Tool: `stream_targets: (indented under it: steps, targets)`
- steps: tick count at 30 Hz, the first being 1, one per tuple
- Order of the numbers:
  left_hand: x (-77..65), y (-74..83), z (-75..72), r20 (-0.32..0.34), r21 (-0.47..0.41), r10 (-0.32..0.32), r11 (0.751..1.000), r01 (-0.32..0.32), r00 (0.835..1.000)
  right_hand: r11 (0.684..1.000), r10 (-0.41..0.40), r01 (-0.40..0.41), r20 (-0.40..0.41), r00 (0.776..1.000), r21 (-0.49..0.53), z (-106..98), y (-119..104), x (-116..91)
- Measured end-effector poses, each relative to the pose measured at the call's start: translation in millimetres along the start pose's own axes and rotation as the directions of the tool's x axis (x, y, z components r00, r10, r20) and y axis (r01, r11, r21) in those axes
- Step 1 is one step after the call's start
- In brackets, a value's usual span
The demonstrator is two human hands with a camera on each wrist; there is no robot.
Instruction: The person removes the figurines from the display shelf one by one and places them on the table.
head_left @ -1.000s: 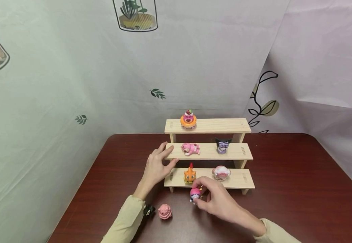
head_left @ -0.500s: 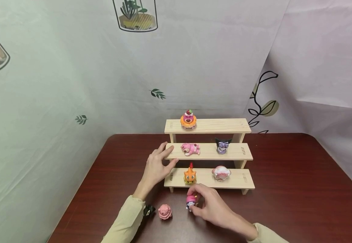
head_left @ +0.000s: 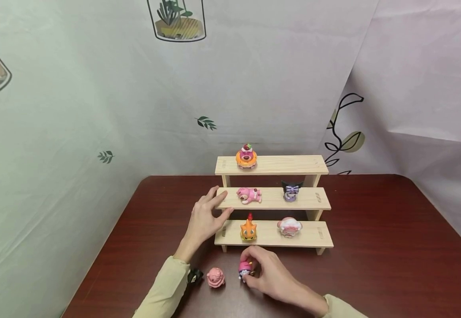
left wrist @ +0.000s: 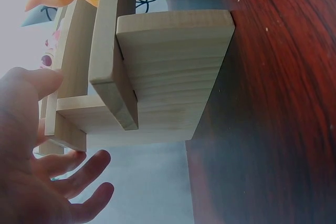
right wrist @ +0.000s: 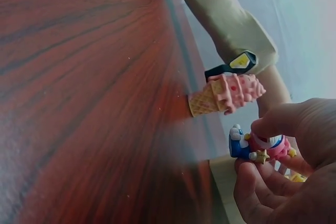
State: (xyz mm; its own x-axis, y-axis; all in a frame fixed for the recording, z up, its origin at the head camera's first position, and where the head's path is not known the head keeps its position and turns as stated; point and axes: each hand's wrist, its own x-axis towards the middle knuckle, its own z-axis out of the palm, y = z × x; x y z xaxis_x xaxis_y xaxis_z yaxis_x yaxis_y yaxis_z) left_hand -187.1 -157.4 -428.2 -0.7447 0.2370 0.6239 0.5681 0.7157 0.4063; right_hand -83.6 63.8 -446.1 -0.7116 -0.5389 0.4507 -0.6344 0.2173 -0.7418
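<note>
My right hand [head_left: 270, 276] pinches a small pink figurine [head_left: 244, 266] between thumb and fingers, low over the table in front of the stand. In the right wrist view the figurine shows blue boots [right wrist: 240, 148] and a yellow star [right wrist: 262, 156]. My left hand [head_left: 204, 219] grips the left end of the middle board of a wooden three-tier display stand [head_left: 272, 201], thumb at the front edge. From the left wrist view, its other fingers [left wrist: 86, 174] spread past the board's end. A pink ice cream cone figurine [head_left: 216, 278] stands left of the right hand.
Orange cat-like [head_left: 248, 230] and pink-and-white [head_left: 289, 227] figurines stand on the bottom board. The middle board bears a lying pink bear [head_left: 249, 194] and a purple-black figurine [head_left: 291, 192]; an orange-ringed bear [head_left: 247, 157] sits on top. A black object [head_left: 194, 276] lies beside the left sleeve.
My right hand has moved left and toward me with the pink figurine, away from the bottom board's front and closer to the ice cream cone. The left hand has stayed put.
</note>
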Motion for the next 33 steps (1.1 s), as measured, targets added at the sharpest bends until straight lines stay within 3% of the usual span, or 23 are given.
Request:
stream_targets:
  steps: [33]
  targets:
    - [-0.3,-0.5,0.1,-0.003,-0.014,0.003,1.000,-0.004,1.000,0.997,0.076,-0.075,0.015,0.997,-0.015,20,4,2]
